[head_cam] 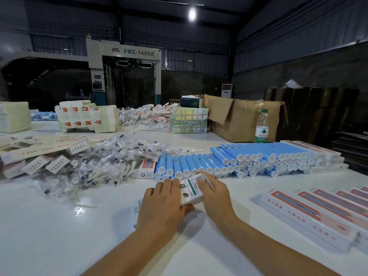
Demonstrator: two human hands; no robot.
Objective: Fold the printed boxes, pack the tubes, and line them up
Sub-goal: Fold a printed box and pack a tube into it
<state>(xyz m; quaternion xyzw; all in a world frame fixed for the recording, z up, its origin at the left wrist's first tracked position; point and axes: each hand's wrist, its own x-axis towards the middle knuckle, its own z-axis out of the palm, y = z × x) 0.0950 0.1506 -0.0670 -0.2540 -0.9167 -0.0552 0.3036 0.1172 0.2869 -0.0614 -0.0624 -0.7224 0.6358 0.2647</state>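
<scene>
From the head camera, both hands are working on one printed box point(191, 191) at the frame's centre, just toward six o'clock from the row of blue tubes point(201, 166) lying on the white bench point(59, 226). The left hand point(163, 204) is curling around the box's near end, thumb beneath; the right hand point(215, 194) is pinching its far flap. Finished boxes point(310, 214) are lining up at three o'clock. The box is probably light, thin card that creases easily, so holding it by its edges near the open end looks wisest.
</scene>
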